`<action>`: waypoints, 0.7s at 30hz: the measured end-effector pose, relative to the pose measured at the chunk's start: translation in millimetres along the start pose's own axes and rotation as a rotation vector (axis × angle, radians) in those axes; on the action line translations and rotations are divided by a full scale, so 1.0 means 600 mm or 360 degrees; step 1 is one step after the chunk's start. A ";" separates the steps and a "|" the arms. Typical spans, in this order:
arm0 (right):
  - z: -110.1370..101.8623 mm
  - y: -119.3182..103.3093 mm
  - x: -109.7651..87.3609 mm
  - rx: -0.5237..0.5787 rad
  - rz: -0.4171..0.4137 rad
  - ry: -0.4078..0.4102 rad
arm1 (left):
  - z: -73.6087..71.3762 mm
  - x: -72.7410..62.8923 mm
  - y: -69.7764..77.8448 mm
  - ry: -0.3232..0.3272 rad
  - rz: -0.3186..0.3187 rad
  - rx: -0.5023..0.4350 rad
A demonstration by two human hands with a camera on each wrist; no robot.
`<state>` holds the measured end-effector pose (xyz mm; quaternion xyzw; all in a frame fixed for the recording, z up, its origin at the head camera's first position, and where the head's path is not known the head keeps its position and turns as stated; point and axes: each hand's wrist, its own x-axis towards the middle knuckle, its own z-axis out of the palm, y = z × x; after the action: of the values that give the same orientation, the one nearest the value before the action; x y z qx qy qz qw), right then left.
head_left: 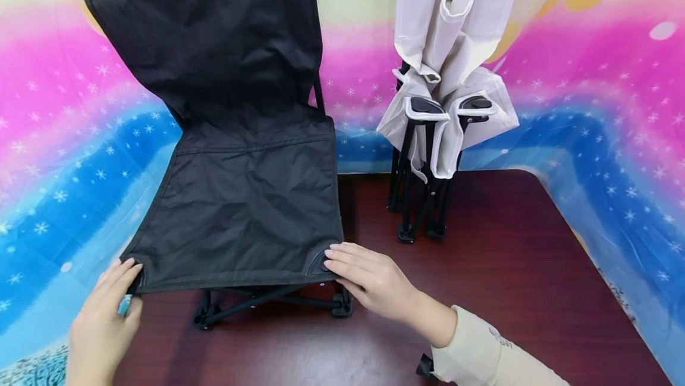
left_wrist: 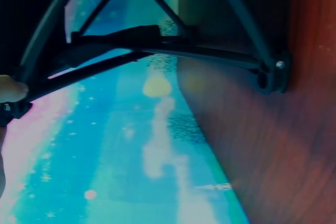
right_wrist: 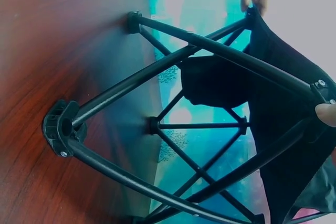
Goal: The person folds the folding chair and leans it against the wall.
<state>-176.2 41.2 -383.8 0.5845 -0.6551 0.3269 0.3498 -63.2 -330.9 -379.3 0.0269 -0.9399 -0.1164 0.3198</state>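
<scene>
Your low black cloth chair point(head_left: 251, 195) shows creased fabric with a faint sheen, smooth, metal-looking black tubes point(right_wrist: 137, 80) and plastic-looking black joints point(right_wrist: 51, 127). The folded white chair point(head_left: 476, 47) wears matt cloth. Your red-brown wood-grain desk point(head_left: 508, 255) looks glossy; the multicoloured printed backdrop point(head_left: 59, 136), softly creased cloth.

"Is there anything to read in the scene?"

"One bit of lettering point(head_left: 500, 338), on the pale sleeve point(head_left: 476, 353) of the person's right arm, at the near right."

"What does it say?"

"I can't make it out. It's small and dark, and from the head camera it seems to stand upside down."

"How does it run?"

"In a single short line close to the cuff, slanting down towards the right."

"Any letter you'd swear to?"

"Not one; the strokes are too small for me to spell the word."

"And the two wrist views?"

"Nothing legible in either."
</scene>
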 end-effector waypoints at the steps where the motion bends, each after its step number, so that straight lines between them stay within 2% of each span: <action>1: 0.000 0.001 0.000 -0.0002 -0.0010 0.0002 | 0.003 -0.001 0.000 0.0040 0.0004 0.0001; 7: -0.002 0.003 0.002 -0.0015 -0.0032 -0.0014 | 0.018 -0.004 -0.004 0.0287 0.0099 -0.0032; 11: -0.002 0.003 0.003 -0.0034 -0.0042 -0.0016 | 0.024 -0.006 -0.008 0.0386 0.0146 -0.0048; 15: -0.003 0.005 0.004 -0.0059 -0.0058 -0.0024 | 0.027 -0.009 -0.010 0.0421 0.0098 -0.0063; 21: -0.005 0.007 0.006 -0.0098 -0.0114 -0.0036 | 0.028 -0.014 -0.011 0.0417 0.0027 -0.0026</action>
<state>-180.7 42.2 -379.1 0.6001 -0.6474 0.2874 0.3717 -66.9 -332.9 -398.8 0.0312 -0.8894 -0.1168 0.4409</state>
